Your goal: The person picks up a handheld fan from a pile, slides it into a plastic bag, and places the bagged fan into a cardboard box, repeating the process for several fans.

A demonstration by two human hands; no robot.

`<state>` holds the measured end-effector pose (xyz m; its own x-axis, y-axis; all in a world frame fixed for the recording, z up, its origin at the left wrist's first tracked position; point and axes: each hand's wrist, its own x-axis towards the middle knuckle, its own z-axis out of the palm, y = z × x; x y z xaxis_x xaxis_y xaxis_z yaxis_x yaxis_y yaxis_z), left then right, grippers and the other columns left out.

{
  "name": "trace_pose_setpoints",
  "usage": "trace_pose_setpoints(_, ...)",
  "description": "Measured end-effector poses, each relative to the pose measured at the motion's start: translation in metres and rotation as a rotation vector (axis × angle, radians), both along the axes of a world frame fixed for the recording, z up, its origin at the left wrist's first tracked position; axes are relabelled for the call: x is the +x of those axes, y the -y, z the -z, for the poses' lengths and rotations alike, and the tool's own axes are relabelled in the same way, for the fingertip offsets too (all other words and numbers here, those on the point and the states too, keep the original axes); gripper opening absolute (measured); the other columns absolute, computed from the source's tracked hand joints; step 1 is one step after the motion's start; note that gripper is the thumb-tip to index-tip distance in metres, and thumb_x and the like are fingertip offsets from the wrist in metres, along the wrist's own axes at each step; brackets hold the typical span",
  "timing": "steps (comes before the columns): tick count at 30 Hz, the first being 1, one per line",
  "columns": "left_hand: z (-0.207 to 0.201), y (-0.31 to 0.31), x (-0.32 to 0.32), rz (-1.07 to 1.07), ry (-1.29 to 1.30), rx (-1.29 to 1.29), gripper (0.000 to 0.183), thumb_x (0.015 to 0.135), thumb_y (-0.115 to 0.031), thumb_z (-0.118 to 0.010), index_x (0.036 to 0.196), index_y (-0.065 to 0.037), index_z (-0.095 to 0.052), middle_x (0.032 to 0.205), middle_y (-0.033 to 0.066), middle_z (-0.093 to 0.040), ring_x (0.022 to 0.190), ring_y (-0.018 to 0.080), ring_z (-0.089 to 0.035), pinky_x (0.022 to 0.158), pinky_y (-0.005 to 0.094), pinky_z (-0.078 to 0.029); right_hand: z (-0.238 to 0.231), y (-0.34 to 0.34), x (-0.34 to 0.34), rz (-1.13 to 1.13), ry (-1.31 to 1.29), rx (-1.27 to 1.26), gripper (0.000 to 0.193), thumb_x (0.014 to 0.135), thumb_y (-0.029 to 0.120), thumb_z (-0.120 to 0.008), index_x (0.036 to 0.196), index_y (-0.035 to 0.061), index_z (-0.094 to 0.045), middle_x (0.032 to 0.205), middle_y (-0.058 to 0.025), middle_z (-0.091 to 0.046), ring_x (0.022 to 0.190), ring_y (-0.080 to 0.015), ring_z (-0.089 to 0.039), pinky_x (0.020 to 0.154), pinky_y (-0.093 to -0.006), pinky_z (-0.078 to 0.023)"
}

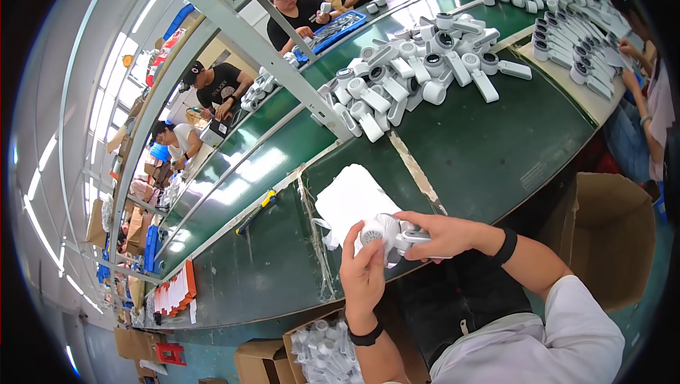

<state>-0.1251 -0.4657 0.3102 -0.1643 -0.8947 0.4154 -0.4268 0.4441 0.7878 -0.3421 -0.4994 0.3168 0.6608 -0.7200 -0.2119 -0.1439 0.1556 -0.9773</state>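
Observation:
A small white handheld fan (pixel 380 229) with a round grilled head is between my hands at the near edge of the green table. My left hand (pixel 363 274) is closed, its thumb and fingers gripping the fan's head from the left. From the right, my right hand (pixel 448 237) is closed around the handle end, and its fingers partly hide the handle. Just beyond the fan lies a stack of white sheets or bags (pixel 352 194), too bright to tell which, partly beneath it.
A heap of white fans (pixel 425 65) covers the table ahead, with more fans (pixel 577 48) at far right. A yellow-and-black cutter (pixel 256 211) lies left. A metal post (pixel 248 37) crosses the bench. Cartons (pixel 613 235) stand at right and below, one holding bagged fans (pixel 322 351). Co-workers sit around.

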Motion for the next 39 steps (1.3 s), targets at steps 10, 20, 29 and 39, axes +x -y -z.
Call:
trace_pose_setpoints(10,0.011,-0.017,-0.042,-0.194,0.215,-0.227,0.016,0.083,-0.005,-0.069,0.098,-0.009,-0.069,0.139,0.0231,-0.045,0.066,0.0236,-0.069,0.061,0.0310,-0.054,0.025,-0.012,0.027,0.336,0.167,0.002,0.075,0.088,0.015,-0.066,0.146,0.0067,-0.020,0.097,-0.0132,-0.063,0.068,-0.0143,-0.062,0.059,-0.0277,-0.051)
trace_pose_setpoints(20,0.044,-0.041,-0.049,-0.195,-0.516,0.094,0.024,0.089,-0.001,-0.062,0.112,0.000,-0.054,0.123,0.0160,-0.055,0.092,0.0161,-0.062,0.069,0.0265,-0.053,0.065,-0.002,0.037,0.692,0.318,-0.119,0.049,0.092,0.024,-0.067,0.129,0.0012,-0.044,0.098,-0.0116,-0.067,0.087,-0.0135,-0.063,0.075,-0.0284,-0.051)
trace_pose_setpoints(29,0.058,-0.037,-0.029,0.115,-0.959,0.535,0.048,0.098,-0.018,-0.057,0.138,-0.002,-0.037,0.130,0.0121,-0.054,0.111,0.0239,-0.060,0.091,0.0368,-0.051,0.028,-0.033,0.062,0.798,0.066,-0.697,0.027,0.091,0.018,-0.067,0.108,-0.0014,-0.061,0.088,-0.0122,-0.062,0.074,-0.0213,-0.061,0.067,-0.0285,-0.048)
trace_pose_setpoints(39,0.043,-0.051,0.020,-0.073,-1.089,0.267,0.050,0.095,-0.025,-0.059,0.136,-0.002,-0.041,0.119,0.0125,-0.059,0.092,0.0260,-0.063,0.061,0.0316,-0.053,0.047,-0.040,0.040,0.720,0.115,-0.876,0.011,0.083,0.009,-0.069,0.092,0.0030,-0.070,0.077,-0.0111,-0.067,0.066,-0.0245,-0.065,0.059,-0.0328,-0.051)
